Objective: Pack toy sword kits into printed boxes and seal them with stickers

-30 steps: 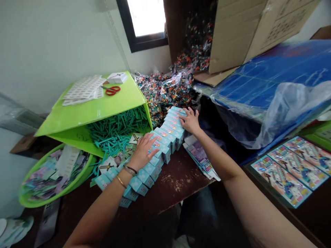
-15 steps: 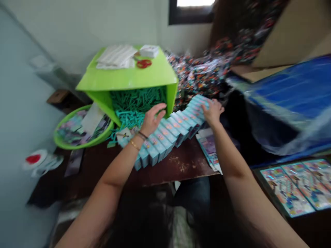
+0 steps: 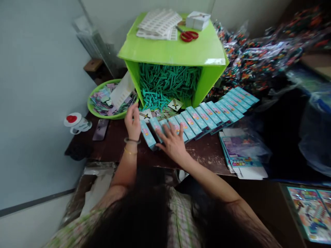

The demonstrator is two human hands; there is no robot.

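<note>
On the dark wooden surface [image 3: 207, 155] a long row of small teal boxes [image 3: 207, 115] lies overlapped like fallen dominoes, running from near the front left edge back and to the right toward the heap of bagged coloured pieces [image 3: 258, 55]. Both hands work at the near end of that row. The left hand [image 3: 133, 122] rests with fingers loosely curled against the outer side of the end box, holding nothing. The right hand [image 3: 173, 141] lies flat and spread wide over the next few boxes, palm down, also gripping nothing.

To square this end well, my judgement is that the left hand should act as a stop against the last box while the right presses lightly and evenly, so the boxes slide together without one riding up or tipping out of line. Too much weight from the flat palm could dent the thin card. The loose picture cards [image 3: 175, 104] just behind the row, spilling from the green bin [image 3: 173, 51] of teal sticks, sit close enough to get caught under a box, so the push is best kept along the row's own line. A stack of flat printed sheets [image 3: 238, 155] lies just right of the row, and a green bowl [image 3: 93, 112] of cards sits to the left.
</note>
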